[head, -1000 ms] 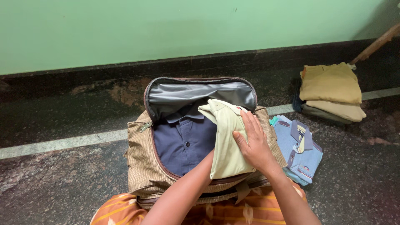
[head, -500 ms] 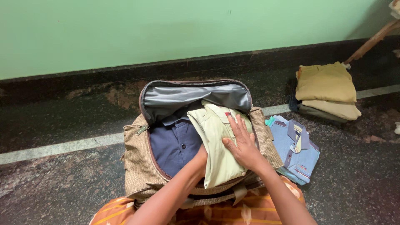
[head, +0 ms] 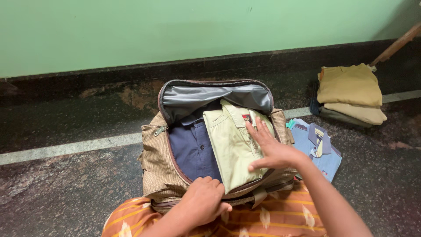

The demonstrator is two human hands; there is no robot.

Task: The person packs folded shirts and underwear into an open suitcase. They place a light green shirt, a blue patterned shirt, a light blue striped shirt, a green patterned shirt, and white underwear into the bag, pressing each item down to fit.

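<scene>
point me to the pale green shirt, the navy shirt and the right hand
pale green shirt (head: 230, 147): head view, middle of its folded front.
navy shirt (head: 193, 149): head view, button placket.
right hand (head: 269, 147): head view, back of the hand.

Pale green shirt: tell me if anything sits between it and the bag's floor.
Yes. A navy shirt lies in the bag partly under the pale green shirt. The right hand presses flat on top; the left hand rests at the near rim.

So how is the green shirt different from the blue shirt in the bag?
The green shirt is pale and lies on top, under the right hand; the blue shirt is dark, lies beneath it and is partly hidden. Both are folded, with collars, inside the open bag.
</scene>
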